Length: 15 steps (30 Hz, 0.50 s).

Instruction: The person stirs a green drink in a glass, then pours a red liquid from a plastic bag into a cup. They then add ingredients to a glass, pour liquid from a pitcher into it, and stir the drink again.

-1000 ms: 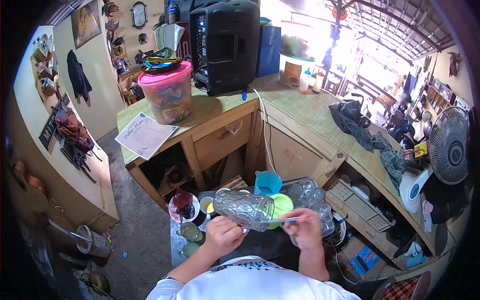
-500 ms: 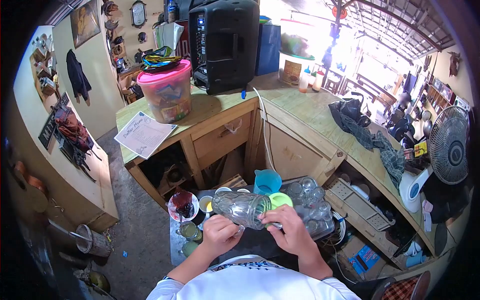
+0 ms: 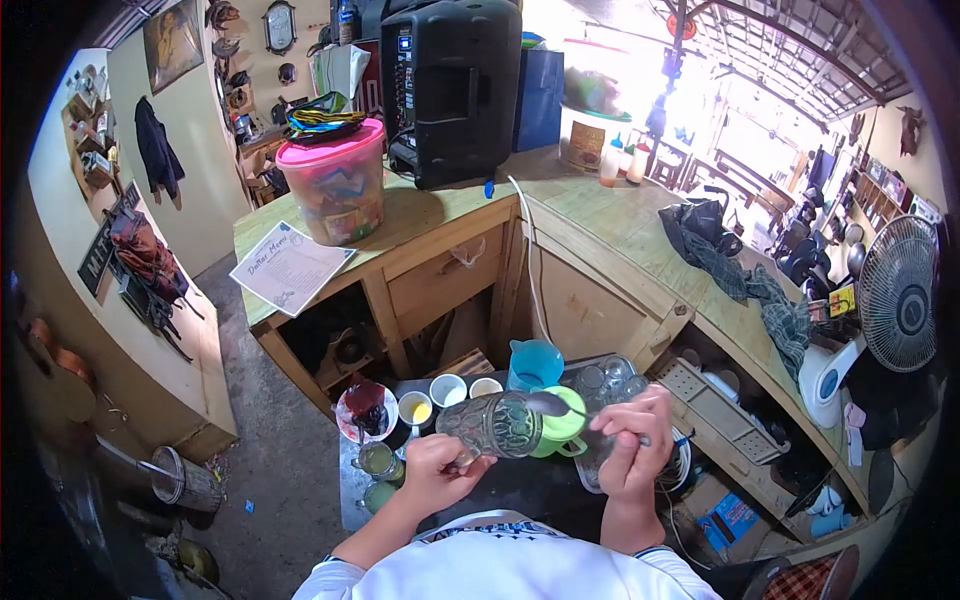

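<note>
A large clear glass mug lies sideways in the air, its mouth facing right. My left hand is closed on its handle. My right hand, raised to the right of the mug, grips a metal spoon; the spoon's bowl points left, close to the mug's rim. Just behind the mug's mouth stands a light green pitcher, partly covered by the mug and spoon. A blue plastic jug stands beyond them. White cups sit behind the mug, one with something yellow inside.
A plate with a dark red bag stands at the left of the dark table. Glass mugs sit in front of it. A tray of upturned glasses is on the right. Wooden counters wrap around, carrying a speaker and a pink-lidded tub.
My right hand has drawn away from the mug's mouth to the right and up, bringing the spoon out into view. The mug has shifted slightly down and right.
</note>
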{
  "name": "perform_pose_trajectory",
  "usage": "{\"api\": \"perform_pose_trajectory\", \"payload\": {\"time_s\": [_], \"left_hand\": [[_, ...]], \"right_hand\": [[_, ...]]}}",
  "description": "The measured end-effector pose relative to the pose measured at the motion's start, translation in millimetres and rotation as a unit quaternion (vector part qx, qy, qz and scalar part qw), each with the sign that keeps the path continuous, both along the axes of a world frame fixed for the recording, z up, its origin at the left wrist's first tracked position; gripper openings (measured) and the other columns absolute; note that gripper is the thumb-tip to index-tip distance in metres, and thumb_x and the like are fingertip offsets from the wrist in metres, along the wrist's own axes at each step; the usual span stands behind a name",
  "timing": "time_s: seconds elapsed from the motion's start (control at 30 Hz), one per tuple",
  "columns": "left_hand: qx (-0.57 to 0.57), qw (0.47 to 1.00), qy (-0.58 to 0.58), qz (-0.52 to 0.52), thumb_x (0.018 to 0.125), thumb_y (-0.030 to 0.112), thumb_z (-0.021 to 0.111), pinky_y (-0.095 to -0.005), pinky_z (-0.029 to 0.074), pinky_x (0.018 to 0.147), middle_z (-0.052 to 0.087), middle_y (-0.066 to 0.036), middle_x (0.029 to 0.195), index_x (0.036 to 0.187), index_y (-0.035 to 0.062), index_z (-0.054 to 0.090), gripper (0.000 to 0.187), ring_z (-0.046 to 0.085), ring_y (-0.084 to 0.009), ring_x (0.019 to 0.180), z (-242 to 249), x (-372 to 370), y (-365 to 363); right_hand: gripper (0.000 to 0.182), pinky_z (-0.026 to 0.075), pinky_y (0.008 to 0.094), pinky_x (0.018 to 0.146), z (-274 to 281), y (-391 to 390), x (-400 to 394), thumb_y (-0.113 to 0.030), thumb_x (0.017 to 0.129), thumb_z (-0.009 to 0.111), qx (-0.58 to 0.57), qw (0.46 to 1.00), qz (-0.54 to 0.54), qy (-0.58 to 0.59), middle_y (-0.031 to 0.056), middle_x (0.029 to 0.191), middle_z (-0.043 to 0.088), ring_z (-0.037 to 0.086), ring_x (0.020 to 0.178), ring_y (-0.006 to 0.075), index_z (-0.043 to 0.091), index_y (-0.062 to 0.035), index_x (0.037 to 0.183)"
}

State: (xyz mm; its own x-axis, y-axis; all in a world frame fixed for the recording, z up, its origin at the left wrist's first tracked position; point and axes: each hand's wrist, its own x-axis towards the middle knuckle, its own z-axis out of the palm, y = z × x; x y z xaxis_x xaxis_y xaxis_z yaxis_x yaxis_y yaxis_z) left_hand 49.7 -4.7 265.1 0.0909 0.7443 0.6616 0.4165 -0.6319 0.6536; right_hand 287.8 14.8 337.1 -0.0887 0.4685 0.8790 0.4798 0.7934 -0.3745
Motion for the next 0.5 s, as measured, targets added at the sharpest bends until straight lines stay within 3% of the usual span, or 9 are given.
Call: {"api": "perform_pose_trajectory", "payload": {"time_s": [0.03, 0.1, 0.13, 0.23, 0.3, 0.37, 0.5], "left_hand": [[-0.002, 1.0, 0.0, 0.001, 0.062, 0.007, 0.081, -0.029, 0.033, 0.04, 0.046, -0.004, 0.048, 0.052, 0.0086, 0.043, 0.04, 0.047, -0.0192, 0.04, 1, 0, -1], [-0.057, 0.997, -0.048, 0.009, 0.064, 0.008, 0.082, -0.0269, 0.031, 0.04, 0.042, -0.003, 0.046, 0.052, 0.0077, 0.04, 0.044, 0.041, -0.0134, 0.04, 3, 2, -2], [-0.056, 0.997, -0.048, 0.008, 0.064, 0.008, 0.082, -0.0269, 0.031, 0.04, 0.042, -0.003, 0.046, 0.052, 0.0077, 0.04, 0.044, 0.041, -0.0134, 0.04, 4, 2, -2], [-0.079, 0.995, -0.061, -0.014, 0.065, 0.008, 0.083, -0.0245, 0.026, 0.04, 0.038, 0.001, 0.047, 0.053, 0.0078, 0.039, 0.046, 0.034, -0.0072, 0.042, 5, -1, -2], [-0.169, 0.975, -0.12, -0.077, 0.065, 0.007, 0.083, -0.0232, 0.023, 0.042, 0.037, 0.005, 0.048, 0.054, 0.0096, 0.035, 0.049, 0.03, -0.0038, 0.045, 2, -5, -4], [-0.226, 0.957, -0.153, -0.1, 0.065, 0.006, 0.083, -0.0224, 0.023, 0.043, 0.037, 0.007, 0.05, 0.054, 0.011, 0.034, 0.05, 0.029, -0.0027, 0.047, -2, -8, -6], [-0.337, 0.884, -0.265, -0.187, 0.064, 0.001, 0.082, -0.0203, 0.024, 0.048, 0.036, 0.01, 0.055, 0.057, 0.0142, 0.032, 0.052, 0.031, -0.001, 0.051, -2, -10, -4]], "right_hand": [[0.011, 0.038, 0.0379, 0.076, 0, 2, -3, -0.02, 0.089, 0.056, -0.002, 1.0, 0.001, 0.0, -0.0005, 0.08, 0.065, 0.055, 0.075, 0.0203, 0.062, -0.0097, 0.089], [0.009, 0.037, 0.0388, 0.076, 5, 11, -17, -0.019, 0.087, 0.059, -0.007, 0.994, 0.031, -0.106, 0.0004, 0.079, 0.064, 0.054, 0.076, 0.0215, 0.064, -0.0114, 0.088], [0.006, 0.038, 0.0404, 0.079, 7, 13, -24, -0.018, 0.083, 0.062, -0.086, 0.98, 0.067, -0.168, 0.0019, 0.078, 0.062, 0.053, 0.078, 0.0221, 0.067, -0.0139, 0.086], [0.007, 0.038, 0.0415, 0.081, 13, 14, -18, -0.017, 0.08, 0.065, -0.085, 0.987, 0.048, -0.13, 0.003, 0.077, 0.058, 0.053, 0.08, 0.0227, 0.069, -0.0151, 0.085], [0.006, 0.039, 0.0422, 0.083, 20, 15, -8, -0.018, 0.079, 0.066, -0.077, 0.992, 0.03, -0.095, 0.0039, 0.074, 0.054, 0.052, 0.079, 0.0238, 0.07, -0.0155, 0.084], [0.007, 0.039, 0.0421, 0.082, 21, 21, -8, -0.018, 0.078, 0.067, -0.013, 0.991, 0.103, -0.089, 0.0043, 0.074, 0.053, 0.051, 0.078, 0.0246, 0.07, -0.0154, 0.084], [0.004, 0.04, 0.041, 0.082, 20, 32, -22, -0.018, 0.08, 0.067, -0.14, 0.941, 0.249, -0.18, 0.0048, 0.077, 0.057, 0.051, 0.076, 0.0224, 0.069, -0.0143, 0.081]]}}
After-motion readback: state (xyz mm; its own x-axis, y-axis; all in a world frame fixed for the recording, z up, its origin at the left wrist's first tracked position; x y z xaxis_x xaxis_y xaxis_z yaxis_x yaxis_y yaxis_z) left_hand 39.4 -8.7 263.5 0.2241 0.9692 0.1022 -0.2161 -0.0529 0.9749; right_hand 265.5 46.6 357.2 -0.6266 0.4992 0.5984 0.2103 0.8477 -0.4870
